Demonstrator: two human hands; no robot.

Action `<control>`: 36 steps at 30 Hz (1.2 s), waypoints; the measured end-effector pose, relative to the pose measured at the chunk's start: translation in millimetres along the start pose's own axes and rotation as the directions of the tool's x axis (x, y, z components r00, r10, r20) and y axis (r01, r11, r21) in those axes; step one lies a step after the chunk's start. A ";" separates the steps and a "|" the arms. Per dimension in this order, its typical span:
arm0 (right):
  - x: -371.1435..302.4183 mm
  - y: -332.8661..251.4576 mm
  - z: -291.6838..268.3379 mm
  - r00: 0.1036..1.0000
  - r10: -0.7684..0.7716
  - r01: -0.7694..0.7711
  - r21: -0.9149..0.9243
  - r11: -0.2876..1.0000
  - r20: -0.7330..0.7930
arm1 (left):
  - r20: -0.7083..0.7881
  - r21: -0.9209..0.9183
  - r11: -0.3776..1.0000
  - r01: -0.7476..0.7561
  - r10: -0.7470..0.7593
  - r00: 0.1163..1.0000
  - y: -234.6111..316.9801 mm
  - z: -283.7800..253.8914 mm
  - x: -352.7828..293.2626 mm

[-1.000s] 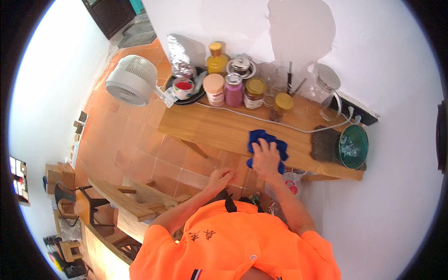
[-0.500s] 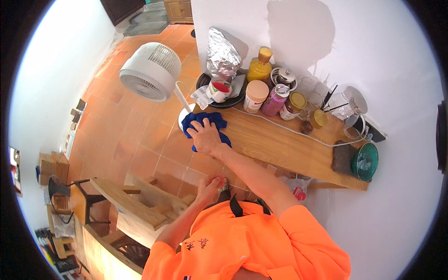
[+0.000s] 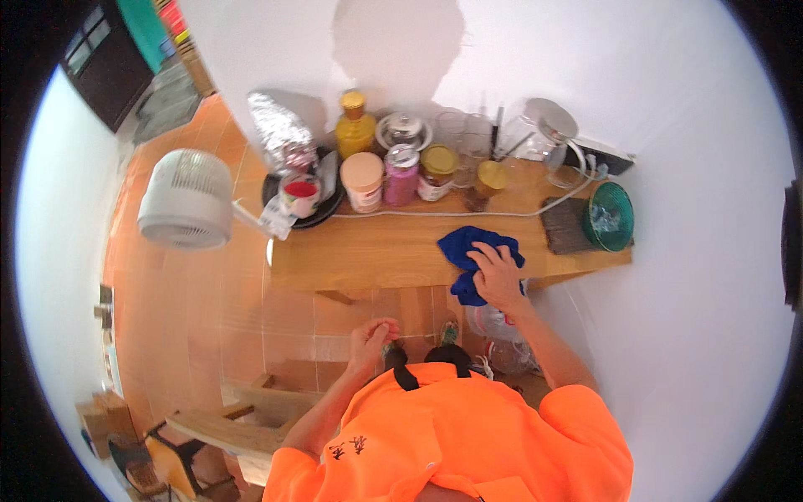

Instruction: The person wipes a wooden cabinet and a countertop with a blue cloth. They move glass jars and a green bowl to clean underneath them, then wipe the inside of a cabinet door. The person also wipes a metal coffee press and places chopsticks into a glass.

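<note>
Head view showed the right hand [image 3: 495,274] with fingers spread flat on a blue cloth [image 3: 473,255] at the wooden bench [image 3: 368,255] front edge, pressing it down, while the left hand [image 3: 372,335], fingers loosely curled, hung empty below the bench.

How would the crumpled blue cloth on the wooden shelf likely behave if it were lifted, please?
The crumpled blue cloth would probably droop limply, since it bunches in folds under the right hand. It looks light and thin. Pushed along the wooden shelf, it would likely slide and wrinkle, not roll.
</note>
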State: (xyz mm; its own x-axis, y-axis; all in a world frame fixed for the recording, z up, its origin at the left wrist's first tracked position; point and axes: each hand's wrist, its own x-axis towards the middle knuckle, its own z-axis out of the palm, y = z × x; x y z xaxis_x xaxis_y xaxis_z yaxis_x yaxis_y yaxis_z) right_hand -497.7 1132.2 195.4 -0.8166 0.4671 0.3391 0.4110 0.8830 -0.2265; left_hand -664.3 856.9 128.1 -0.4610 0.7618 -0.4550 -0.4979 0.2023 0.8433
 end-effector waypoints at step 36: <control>-264.8 157.4 -96.9 0.261 0.725 -0.038 0.757 -0.652 0.638 | 0.528 0.207 0.963 0.173 -0.259 0.809 88.4 497.6 229.1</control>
State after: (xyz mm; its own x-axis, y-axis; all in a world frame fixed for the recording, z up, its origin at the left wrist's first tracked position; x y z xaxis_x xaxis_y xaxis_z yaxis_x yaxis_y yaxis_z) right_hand -177.5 1151.9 158.4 -0.1740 0.7328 -0.6578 -0.5435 -0.6285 -0.5564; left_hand -448.4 1355.6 240.7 0.1441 0.8888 -0.4351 -0.4067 0.4540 0.7927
